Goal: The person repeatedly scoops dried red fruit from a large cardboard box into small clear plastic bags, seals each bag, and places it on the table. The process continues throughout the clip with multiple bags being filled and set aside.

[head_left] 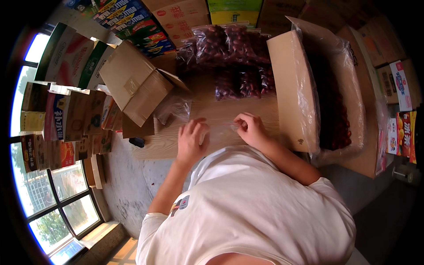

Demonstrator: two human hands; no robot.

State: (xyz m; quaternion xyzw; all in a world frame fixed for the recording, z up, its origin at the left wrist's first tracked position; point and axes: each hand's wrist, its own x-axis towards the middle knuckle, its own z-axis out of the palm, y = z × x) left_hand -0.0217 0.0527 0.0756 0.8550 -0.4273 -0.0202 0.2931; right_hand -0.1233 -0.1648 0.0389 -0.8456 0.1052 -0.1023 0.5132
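My left hand (193,137) is over the near edge of the wood-grain table (228,107), fingers curled and slightly blurred. Something clear, likely plastic film, shows by its thumb, but whether the hand grips it I cannot tell. To the right, my right hand (251,128) pinches a thin clear plastic bag (233,126) between thumb and fingertips. The bag is hard to make out against the wood. Beyond both hands, several clear bags of dark red dates (240,82), apparently jujubes, are stacked on the table. More loose dates (334,129) fill a plastic-lined cardboard box (294,92) at right.
An open cardboard carton (135,82) is tilted at the table's left, beside crumpled clear plastic (175,109). A small black object (136,142) lies at the left edge. Stacked printed cartons (76,112) stand along the window (56,198). More boxes (182,20) line the back.
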